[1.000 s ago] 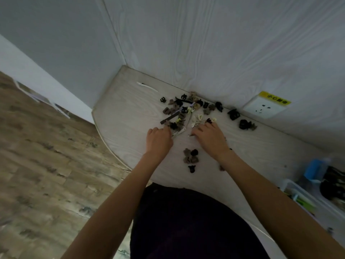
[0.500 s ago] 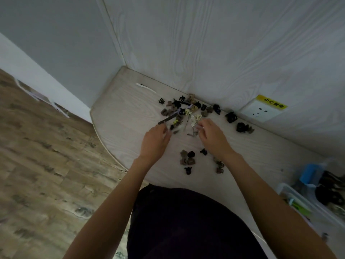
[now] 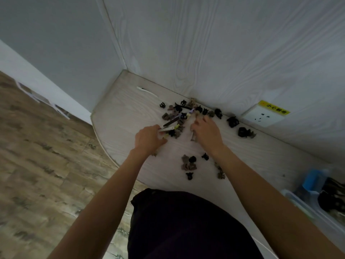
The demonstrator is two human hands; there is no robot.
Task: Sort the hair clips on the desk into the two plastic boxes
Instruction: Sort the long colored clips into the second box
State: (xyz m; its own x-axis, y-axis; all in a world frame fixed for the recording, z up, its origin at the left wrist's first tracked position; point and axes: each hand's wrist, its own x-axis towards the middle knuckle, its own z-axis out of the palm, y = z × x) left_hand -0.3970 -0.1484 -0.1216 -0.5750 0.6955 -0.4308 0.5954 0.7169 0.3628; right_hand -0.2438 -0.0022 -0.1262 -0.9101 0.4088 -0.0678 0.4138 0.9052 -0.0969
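While both bare arms reach over a pale wood-grain desk, the left hand pinches one end of a pale bar clip between thumb and fingertips; the clip's long axis runs left to right, tilting slightly toward the far wall at its right end, which points into the main pile of hair clips. Just beyond it a dark bar clip lies on a steeper diagonal, near-left to far-right. The right hand rests palm down at the pile's right edge, fingers curled together over small clips; whether it grips one cannot be told. A smaller cluster of brown and black claw clips sits nearer the person, between the forearms. Larger black claw clips line the far wall toward a wall socket. A lone white clip lies at far left, pointing left to right. Plastic boxes stand at the near right edge, their contents blurred.
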